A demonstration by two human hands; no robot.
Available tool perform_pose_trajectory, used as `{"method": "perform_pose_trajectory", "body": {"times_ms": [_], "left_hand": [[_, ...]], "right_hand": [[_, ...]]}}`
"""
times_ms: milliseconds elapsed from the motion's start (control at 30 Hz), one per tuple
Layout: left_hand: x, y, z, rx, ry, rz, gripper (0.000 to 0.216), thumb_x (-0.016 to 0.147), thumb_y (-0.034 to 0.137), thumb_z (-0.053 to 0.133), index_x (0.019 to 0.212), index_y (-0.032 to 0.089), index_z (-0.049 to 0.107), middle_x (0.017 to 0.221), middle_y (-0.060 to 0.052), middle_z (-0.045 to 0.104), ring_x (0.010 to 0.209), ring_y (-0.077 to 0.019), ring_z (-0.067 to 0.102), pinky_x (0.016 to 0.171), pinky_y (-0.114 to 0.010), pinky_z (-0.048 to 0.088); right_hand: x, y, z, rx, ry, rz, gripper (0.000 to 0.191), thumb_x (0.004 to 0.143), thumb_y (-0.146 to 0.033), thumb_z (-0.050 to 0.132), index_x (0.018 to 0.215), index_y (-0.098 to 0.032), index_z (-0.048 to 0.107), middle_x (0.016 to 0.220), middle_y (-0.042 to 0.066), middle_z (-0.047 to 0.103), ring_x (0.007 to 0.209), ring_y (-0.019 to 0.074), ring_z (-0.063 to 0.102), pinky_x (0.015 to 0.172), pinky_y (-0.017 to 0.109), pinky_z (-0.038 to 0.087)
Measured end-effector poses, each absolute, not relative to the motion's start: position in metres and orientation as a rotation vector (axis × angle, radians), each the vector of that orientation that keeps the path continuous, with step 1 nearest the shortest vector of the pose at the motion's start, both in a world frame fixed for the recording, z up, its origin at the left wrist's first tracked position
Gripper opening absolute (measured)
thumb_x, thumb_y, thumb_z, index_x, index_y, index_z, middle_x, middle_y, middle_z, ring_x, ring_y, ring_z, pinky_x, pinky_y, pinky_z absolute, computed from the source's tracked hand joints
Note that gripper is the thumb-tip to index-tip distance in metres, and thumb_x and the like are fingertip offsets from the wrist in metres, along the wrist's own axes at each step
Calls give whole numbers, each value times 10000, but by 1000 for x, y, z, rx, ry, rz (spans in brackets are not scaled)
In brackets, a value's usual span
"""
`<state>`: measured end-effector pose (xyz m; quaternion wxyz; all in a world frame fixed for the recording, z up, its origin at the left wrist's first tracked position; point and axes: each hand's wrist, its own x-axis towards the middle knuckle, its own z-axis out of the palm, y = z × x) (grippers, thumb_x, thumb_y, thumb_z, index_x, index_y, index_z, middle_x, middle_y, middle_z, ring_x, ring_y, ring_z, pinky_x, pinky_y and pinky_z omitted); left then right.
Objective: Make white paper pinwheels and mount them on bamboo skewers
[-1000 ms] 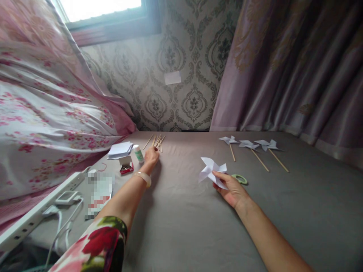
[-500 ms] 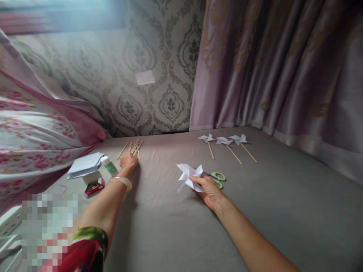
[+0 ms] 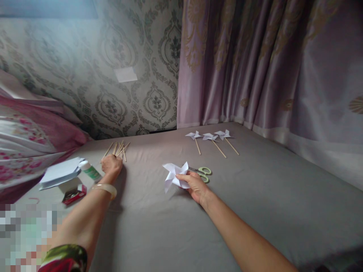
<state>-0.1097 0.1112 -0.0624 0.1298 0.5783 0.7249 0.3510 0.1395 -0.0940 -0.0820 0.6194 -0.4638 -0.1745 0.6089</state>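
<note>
My left hand (image 3: 112, 165) is at the near ends of several thin wooden sticks (image 3: 121, 149) lying in a loose pile. Its fingers are curled and mostly hidden from me, so whether a stick is in them does not show. Between the thumb and fingers of my right hand (image 3: 195, 185) is a white paper pinwheel (image 3: 173, 175), held by one blade above the cloth. Just behind that hand lie scissors (image 3: 204, 170) with light green handles.
Three finished pinwheels on sticks (image 3: 210, 137) lie at the back right. Left of my left arm are a paper stack (image 3: 61, 172), a white-and-green glue bottle (image 3: 90, 170) and an open red box (image 3: 74, 194) of small metal pieces. Curtains (image 3: 241, 68) hang behind the grey cloth surface (image 3: 159, 226).
The view has turned to the right, so everything sits further left in the picture. My left hand stays by the sticks, and my right hand keeps hold of the pinwheel.
</note>
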Motion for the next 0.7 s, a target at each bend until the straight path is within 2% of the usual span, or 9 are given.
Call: {"method": "perform_pose_trajectory", "body": {"times_ms": [233,400,533,600,700], "left_hand": [[-101,94,-47,1623,2173,1400,196,769,211,586,904,101,676,818,-80,658,901,-251,611,845,-362,443],[-102,87,-38,1493,2002,1710,165,812,252,605,881,109,650,783,-14,643,764,-144,602,747,-245,461],[-101,72,-23,1203,1556,2065,76,807,170,633,842,111,601,705,48,572,645,-72,522,651,-181,441],[-98,59,-12,1033,1339,2126,50,821,141,614,811,117,571,658,65,538,564,-57,474,587,-174,424],[-94,39,3,914,1083,2065,67,889,104,493,835,138,514,685,33,607,599,-76,558,612,-197,464]], "right_hand": [[140,-94,-81,-1074,-414,1403,158,529,-99,761,658,-148,684,600,-10,688,509,98,577,468,194,399],[140,-95,-79,-1082,-426,1401,179,510,-101,771,657,-149,679,591,-8,683,506,105,579,471,201,404],[140,-96,-79,-1084,-431,1395,166,522,-102,769,657,-149,685,601,-4,691,505,103,583,460,197,404],[140,-96,-79,-1079,-432,1392,164,522,-98,771,652,-148,685,600,-4,691,506,101,585,465,194,410],[140,-97,-80,-1068,-434,1395,180,518,-91,780,662,-150,690,622,-1,703,529,105,603,496,194,438]]}}
